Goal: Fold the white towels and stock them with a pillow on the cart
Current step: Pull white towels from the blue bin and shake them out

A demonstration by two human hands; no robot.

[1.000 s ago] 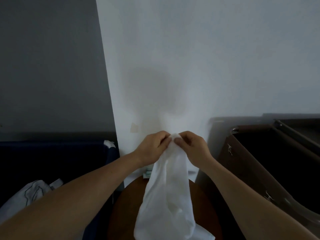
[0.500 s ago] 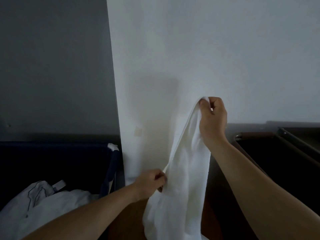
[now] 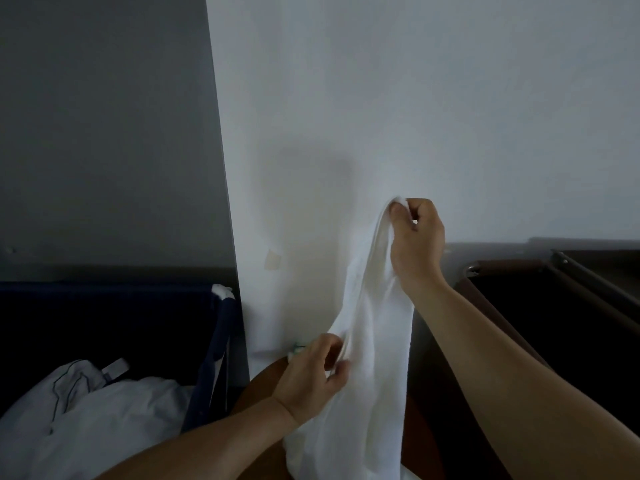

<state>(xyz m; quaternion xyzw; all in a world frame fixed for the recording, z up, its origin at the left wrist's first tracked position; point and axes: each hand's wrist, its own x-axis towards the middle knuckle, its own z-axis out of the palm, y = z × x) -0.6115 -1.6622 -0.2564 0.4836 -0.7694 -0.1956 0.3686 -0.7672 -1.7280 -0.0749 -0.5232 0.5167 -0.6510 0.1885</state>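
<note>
A limp white cotton towel hangs in front of the pale wall, strung between both hands above a round brown wooden tabletop. Its lower part runs off the bottom edge of the view, so where it ends cannot be seen.

The right hand is raised, its thumb and fingers curled tight and pinching the towel's topmost corner. The left hand sits lower, just beside the hanging cloth, with its fingers curled in on a side edge of the towel (the exact pinch is partly lost in the folds).

Most of the tabletop is covered by the forearms and the towel. A small white and green object peeks out behind the left hand, too hidden to identify.

To the left stands a dark navy fabric bin, with crumpled white linen heaped in front of it and cut off by the frame. To the right is a dark brown leather-like container with a metal fitting, its inside too dim to make out.
</note>
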